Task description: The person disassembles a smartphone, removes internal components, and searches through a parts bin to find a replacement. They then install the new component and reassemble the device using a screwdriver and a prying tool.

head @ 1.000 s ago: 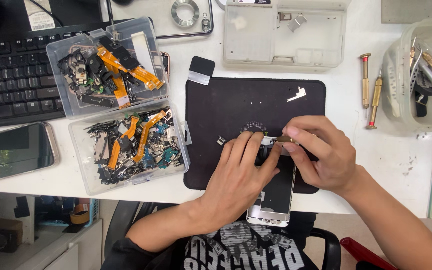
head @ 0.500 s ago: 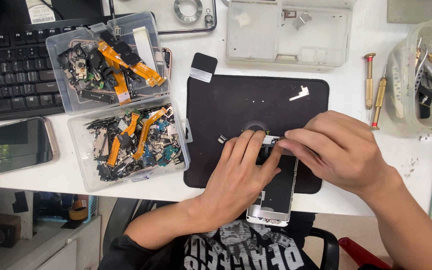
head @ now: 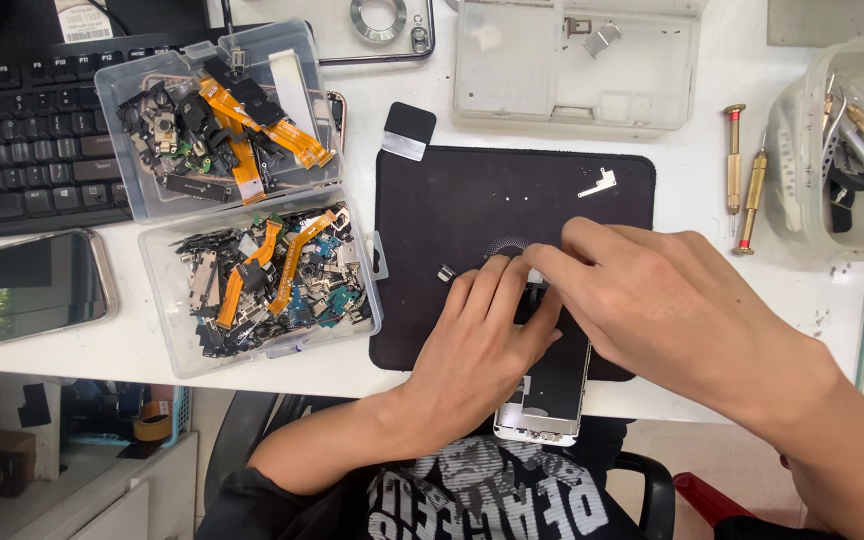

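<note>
Phone [head: 550, 392] lay on black mat [head: 472, 210], bottom end poking off mat's near edge. Left hand [head: 477, 345] lay flat on phone, fingers straight, pressing it down. Right hand [head: 672, 300] sat over phone's top end, fingertips pinched together there; what they gripped stayed hidden. Small silver piece [head: 597, 183] lay on mat's far right part. Two clear boxes of little parts [head: 252, 275] sat just left of mat. Two small screwdrivers [head: 742, 195] lay right of mat. Keyboard [head: 27, 150] sat far left of mat.

Bright, even daylight, soft shadows, sharp focus, faint glare on the white desk [head: 832, 300].
</note>
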